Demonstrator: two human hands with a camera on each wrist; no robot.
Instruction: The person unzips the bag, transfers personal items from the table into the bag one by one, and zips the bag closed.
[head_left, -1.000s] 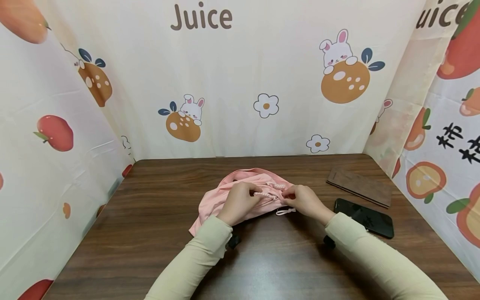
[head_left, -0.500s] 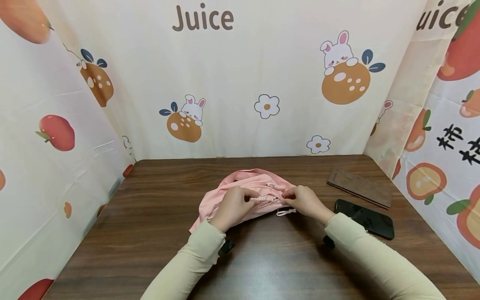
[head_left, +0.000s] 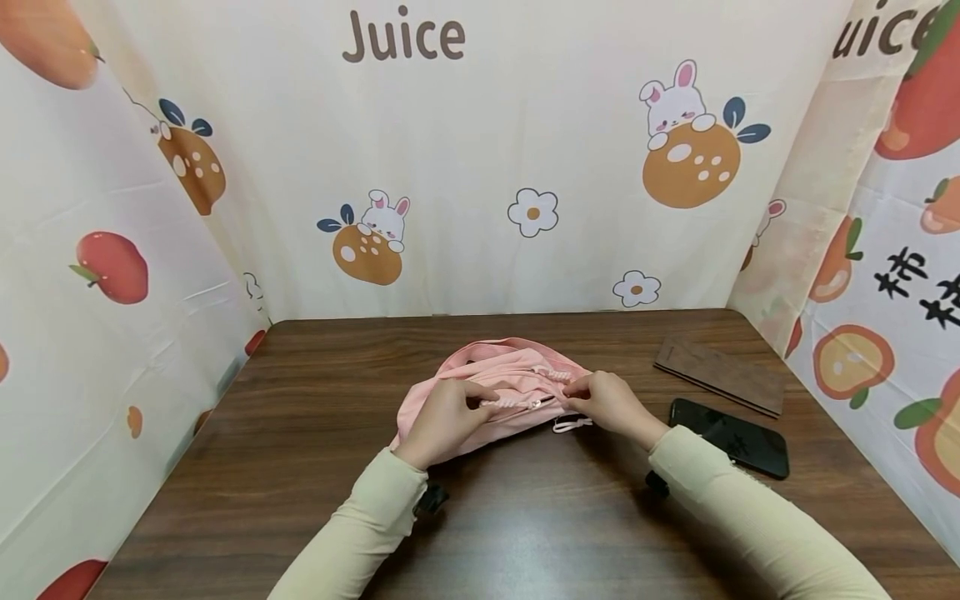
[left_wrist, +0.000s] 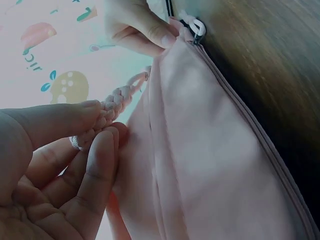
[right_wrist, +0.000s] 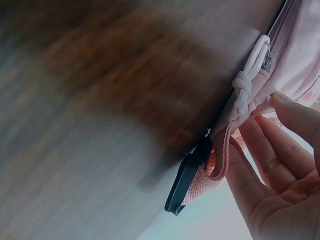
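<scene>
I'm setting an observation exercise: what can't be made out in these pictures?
Inside of the pink bag, all views: hidden by its fabric.
Part of the phone, head view: behind the right sleeve.
Right hand, right wrist view: partly cut off by edges.
Table, right wrist view: grain blurred.

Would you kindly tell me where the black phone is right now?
In the head view, the black phone lies on the right side of the table, between the right sleeve and a flat brown item, with the pink bag to its left.

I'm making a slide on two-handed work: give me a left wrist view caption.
Left hand pinches a braided cord on a pink bag; the right hand holds the bag's end.
</scene>
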